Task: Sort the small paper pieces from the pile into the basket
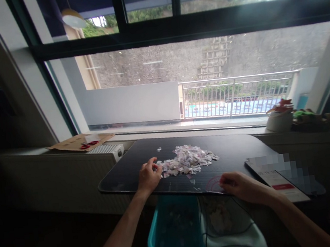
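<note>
A heap of small cut paper pieces (190,158), whitish with pink and grey tints, lies on the dark table (119,172). At the heap's left end is my left hand (150,177), its fingers bent and apart, the tips by the nearest scraps. My right hand (232,183) rests at the table's front edge with its fingers pressed together. They meet the end of a thin pinkish-red loop (212,183), whose kind is unclear. Below the edge stands a turquoise bin (155,244), with dim, unclear contents inside.
Beside the bin is a pale container or bag (238,241) with dark cords across it. A flat printed box (282,185) lies at the table's right. Red-handled scissors (88,145) lie on brown paper (64,145) by the window. A white pot (278,120) stands on the right sill.
</note>
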Action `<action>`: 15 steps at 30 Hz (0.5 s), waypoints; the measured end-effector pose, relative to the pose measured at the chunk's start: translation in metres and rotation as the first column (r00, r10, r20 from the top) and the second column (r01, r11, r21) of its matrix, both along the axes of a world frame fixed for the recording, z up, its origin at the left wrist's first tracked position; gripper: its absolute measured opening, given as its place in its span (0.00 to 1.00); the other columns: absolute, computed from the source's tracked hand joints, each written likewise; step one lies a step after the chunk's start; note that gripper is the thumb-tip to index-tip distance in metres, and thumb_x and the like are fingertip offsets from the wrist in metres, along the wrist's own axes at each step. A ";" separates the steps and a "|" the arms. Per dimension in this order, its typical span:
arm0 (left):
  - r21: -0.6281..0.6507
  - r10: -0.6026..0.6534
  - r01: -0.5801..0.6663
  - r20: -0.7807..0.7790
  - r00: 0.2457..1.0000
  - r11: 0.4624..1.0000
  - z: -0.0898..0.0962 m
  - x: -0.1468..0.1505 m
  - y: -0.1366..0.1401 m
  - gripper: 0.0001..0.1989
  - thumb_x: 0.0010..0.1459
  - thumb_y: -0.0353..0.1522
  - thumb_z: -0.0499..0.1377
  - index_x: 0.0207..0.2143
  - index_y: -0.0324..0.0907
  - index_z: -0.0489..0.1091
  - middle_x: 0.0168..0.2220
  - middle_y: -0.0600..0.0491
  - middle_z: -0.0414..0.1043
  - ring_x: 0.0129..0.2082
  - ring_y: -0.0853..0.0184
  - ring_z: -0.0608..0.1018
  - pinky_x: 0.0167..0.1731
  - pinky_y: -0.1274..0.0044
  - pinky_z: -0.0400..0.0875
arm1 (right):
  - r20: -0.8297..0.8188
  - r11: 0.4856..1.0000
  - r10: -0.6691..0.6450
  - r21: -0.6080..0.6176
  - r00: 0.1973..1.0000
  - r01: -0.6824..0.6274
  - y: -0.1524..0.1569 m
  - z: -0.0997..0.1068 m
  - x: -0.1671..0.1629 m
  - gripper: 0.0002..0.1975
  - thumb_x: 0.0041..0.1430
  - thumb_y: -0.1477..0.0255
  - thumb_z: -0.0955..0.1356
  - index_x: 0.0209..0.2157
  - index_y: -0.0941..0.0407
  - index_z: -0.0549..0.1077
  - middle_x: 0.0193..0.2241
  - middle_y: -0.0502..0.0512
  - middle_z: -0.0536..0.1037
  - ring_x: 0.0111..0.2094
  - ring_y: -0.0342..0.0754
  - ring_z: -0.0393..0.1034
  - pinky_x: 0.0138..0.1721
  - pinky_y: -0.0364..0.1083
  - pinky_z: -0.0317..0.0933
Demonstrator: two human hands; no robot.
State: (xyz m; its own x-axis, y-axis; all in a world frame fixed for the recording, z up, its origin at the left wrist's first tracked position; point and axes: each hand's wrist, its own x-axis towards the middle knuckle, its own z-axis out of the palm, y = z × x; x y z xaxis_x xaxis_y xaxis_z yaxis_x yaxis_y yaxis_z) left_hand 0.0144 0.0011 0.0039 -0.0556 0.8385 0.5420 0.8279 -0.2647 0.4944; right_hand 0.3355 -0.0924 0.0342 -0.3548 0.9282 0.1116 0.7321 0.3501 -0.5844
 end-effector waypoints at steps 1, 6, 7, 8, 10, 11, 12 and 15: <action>0.004 -0.001 0.001 -0.001 1.000 1.000 -0.001 0.000 0.000 0.17 0.52 0.35 0.53 0.45 0.40 0.65 0.30 0.51 0.73 0.38 0.61 0.72 0.38 0.71 0.66 | -0.003 1.000 0.017 -0.002 1.000 -0.017 0.001 0.000 -0.002 0.12 0.55 0.66 0.62 0.28 0.59 0.71 0.22 0.50 0.71 0.24 0.41 0.60 0.24 0.40 0.53; 0.030 -0.002 0.003 -0.006 1.000 1.000 -0.003 0.000 0.002 0.17 0.52 0.34 0.53 0.45 0.39 0.65 0.30 0.51 0.73 0.38 0.61 0.72 0.37 0.72 0.67 | 0.036 0.991 -0.023 0.132 0.999 0.018 0.016 0.001 -0.019 0.13 0.56 0.65 0.60 0.28 0.58 0.70 0.21 0.49 0.70 0.23 0.41 0.59 0.24 0.39 0.50; 0.034 -0.003 0.003 -0.006 1.000 0.999 -0.003 0.000 0.002 0.17 0.52 0.34 0.53 0.45 0.39 0.65 0.30 0.51 0.73 0.38 0.61 0.72 0.37 0.72 0.67 | 0.060 0.985 -0.050 0.166 0.997 0.039 0.020 0.001 -0.024 0.13 0.57 0.65 0.60 0.27 0.58 0.70 0.21 0.49 0.70 0.23 0.41 0.59 0.24 0.39 0.50; 0.035 -0.004 0.004 -0.006 1.000 0.999 -0.003 0.000 0.001 0.17 0.52 0.34 0.54 0.45 0.39 0.65 0.30 0.51 0.73 0.38 0.61 0.72 0.37 0.72 0.67 | 0.084 0.980 -0.071 0.193 0.994 0.054 0.024 0.001 -0.029 0.13 0.57 0.66 0.60 0.27 0.58 0.69 0.21 0.49 0.70 0.23 0.41 0.59 0.24 0.40 0.49; 0.033 -0.006 0.006 -0.004 1.000 0.999 -0.003 0.000 0.001 0.17 0.52 0.34 0.54 0.45 0.39 0.65 0.30 0.51 0.73 0.39 0.61 0.72 0.37 0.72 0.67 | 0.128 0.972 -0.091 0.227 0.988 0.061 0.030 0.001 -0.040 0.12 0.57 0.67 0.60 0.27 0.58 0.69 0.21 0.50 0.71 0.23 0.41 0.59 0.25 0.40 0.48; 0.031 -0.006 0.006 -0.001 1.000 0.999 -0.003 0.000 0.001 0.17 0.52 0.34 0.54 0.45 0.39 0.65 0.30 0.51 0.73 0.39 0.61 0.72 0.37 0.72 0.67 | 0.146 0.969 -0.097 0.238 0.984 0.060 0.032 0.001 -0.045 0.12 0.57 0.68 0.60 0.27 0.58 0.69 0.22 0.51 0.71 0.23 0.41 0.60 0.25 0.40 0.48; 0.028 -0.006 0.006 0.003 1.000 1.000 -0.003 0.000 0.001 0.17 0.52 0.34 0.54 0.45 0.39 0.65 0.30 0.51 0.73 0.39 0.61 0.72 0.38 0.72 0.67 | 0.160 0.968 -0.100 0.246 0.982 0.059 0.033 0.002 -0.049 0.12 0.57 0.68 0.60 0.27 0.58 0.69 0.22 0.51 0.71 0.24 0.41 0.60 0.25 0.40 0.48; 0.023 -0.003 0.003 0.012 1.000 1.000 -0.004 0.000 0.001 0.17 0.52 0.34 0.54 0.45 0.40 0.65 0.31 0.51 0.73 0.39 0.60 0.72 0.39 0.71 0.66 | 0.173 0.976 -0.054 0.219 0.983 0.015 0.029 0.002 -0.059 0.12 0.57 0.69 0.59 0.28 0.58 0.70 0.24 0.52 0.72 0.24 0.41 0.60 0.26 0.40 0.48</action>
State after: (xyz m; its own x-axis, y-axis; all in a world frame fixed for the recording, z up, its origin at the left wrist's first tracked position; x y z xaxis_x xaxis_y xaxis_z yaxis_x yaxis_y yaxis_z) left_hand 0.0139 0.0025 -0.0002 -0.0596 0.8259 0.5606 0.8211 -0.2788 0.4981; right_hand 0.2769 -0.0635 0.0360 -0.3554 0.9008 0.2494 0.8308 0.4267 -0.3574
